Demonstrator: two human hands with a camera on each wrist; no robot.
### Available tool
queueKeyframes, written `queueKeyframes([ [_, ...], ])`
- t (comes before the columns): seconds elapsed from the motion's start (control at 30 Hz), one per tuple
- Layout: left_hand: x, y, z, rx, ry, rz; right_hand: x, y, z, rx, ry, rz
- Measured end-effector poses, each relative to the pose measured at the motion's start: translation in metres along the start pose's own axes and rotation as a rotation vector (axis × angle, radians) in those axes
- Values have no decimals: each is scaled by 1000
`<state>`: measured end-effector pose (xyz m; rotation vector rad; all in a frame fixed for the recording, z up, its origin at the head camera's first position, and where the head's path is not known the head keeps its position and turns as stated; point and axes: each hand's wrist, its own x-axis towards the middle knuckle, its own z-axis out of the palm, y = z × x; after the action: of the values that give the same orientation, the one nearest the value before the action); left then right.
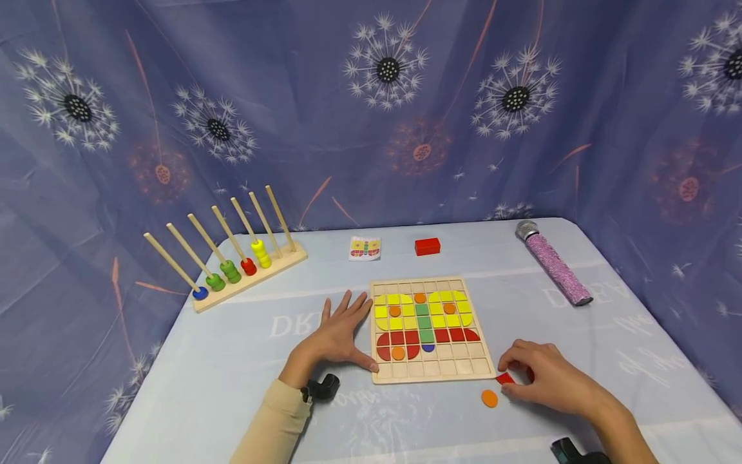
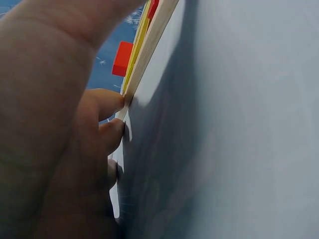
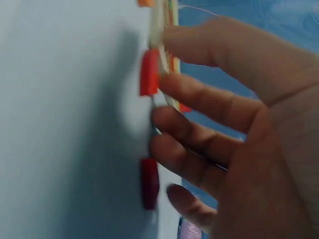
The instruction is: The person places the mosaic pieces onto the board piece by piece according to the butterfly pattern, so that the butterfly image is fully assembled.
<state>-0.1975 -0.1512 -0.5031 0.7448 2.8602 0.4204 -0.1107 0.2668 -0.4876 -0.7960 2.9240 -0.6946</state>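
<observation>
A wooden grid board (image 1: 452,368) lies on the table, with yellow, red and green tiles and orange and blue discs set out like a butterfly. My left hand (image 1: 339,335) is spread along its left edge, thumb at the lower corner and fingertips against the side. Beyond the lower right corner, my right hand (image 1: 547,380) hovers low over a red tile (image 1: 505,378), which shows between thumb and index finger. In the right wrist view, the red tile (image 3: 149,72) lies at the thumb and index fingertips; a darker red piece (image 3: 149,184) lies below the other fingers.
An orange disc (image 1: 489,398) lies in front of the board. Behind it are a butterfly picture card (image 1: 364,249) and a red block (image 1: 427,246). A peg stand (image 1: 255,277) with coloured beads stands at the back left; a pink glittery microphone (image 1: 553,264) lies at the right.
</observation>
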Motion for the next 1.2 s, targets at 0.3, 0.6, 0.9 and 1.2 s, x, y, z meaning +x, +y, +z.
queueKeyframes([
  [0.3, 3, 0, -1, -8, 4, 0, -1, 10, -4, 181, -76, -95],
  [0.6, 2, -2, 3, -26, 29, 19, -2, 12, -7, 166, -110, -13],
  [0.9, -3, 3, 0, -15, 34, 3, -1, 10, -8, 153, -110, -38],
  [1.2, -4, 3, -1, -8, 5, -15, 4, 7, -6, 158, -131, -27],
])
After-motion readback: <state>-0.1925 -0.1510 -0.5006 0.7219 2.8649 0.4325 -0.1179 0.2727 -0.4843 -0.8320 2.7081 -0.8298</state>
